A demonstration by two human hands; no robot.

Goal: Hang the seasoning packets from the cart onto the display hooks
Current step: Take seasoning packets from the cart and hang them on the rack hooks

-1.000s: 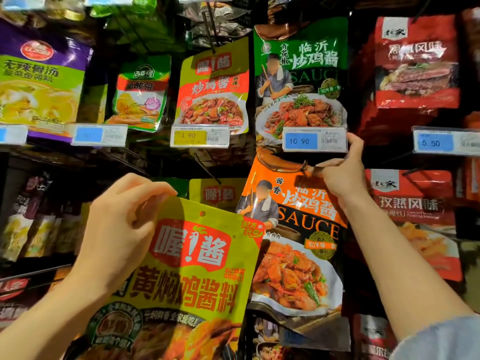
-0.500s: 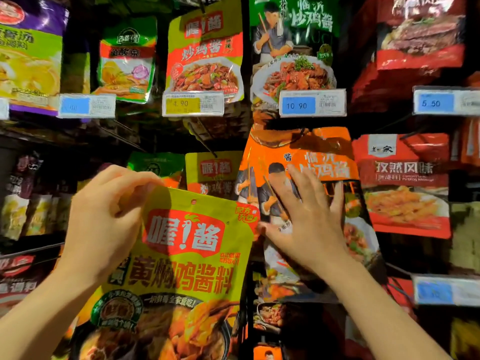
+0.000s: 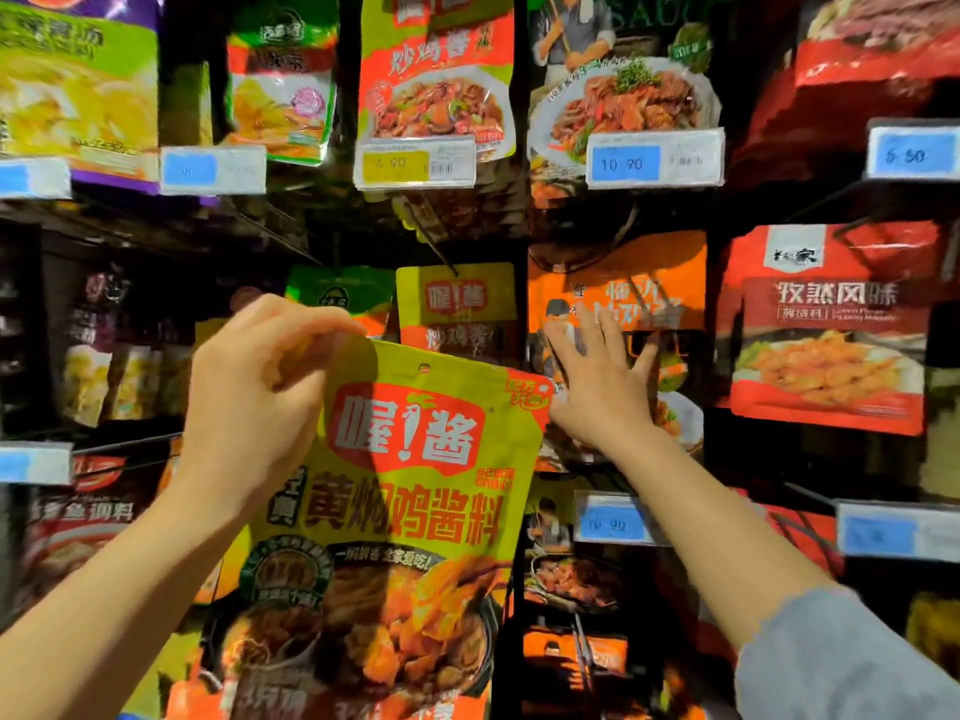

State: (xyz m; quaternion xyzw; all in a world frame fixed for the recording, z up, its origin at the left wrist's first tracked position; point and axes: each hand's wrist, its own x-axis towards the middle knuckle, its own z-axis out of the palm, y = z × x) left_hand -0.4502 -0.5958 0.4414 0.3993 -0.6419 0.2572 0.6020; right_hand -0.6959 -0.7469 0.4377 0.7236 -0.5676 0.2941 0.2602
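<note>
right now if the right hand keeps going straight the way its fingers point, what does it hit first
The right hand already lies flat on the orange sauce packet; sliding up along it, the fingers would probably reach that packet's top edge first. Depth is unclear.

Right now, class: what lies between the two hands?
In the head view, the top right corner of the yellow-green packet, gripped by the left hand, reaches the open right hand.

A large yellow-green seasoning packet [image 3: 410,475] with a red label, bold Chinese lettering and a braised chicken dish pictured below is held upright in front of the display, pinched at its top left corner. A small round hang hole sits near its top edge. Just behind and above it, a smaller yellow-green packet [image 3: 457,304] of the same brand hangs on a thin metal display hook [image 3: 428,241].
</note>
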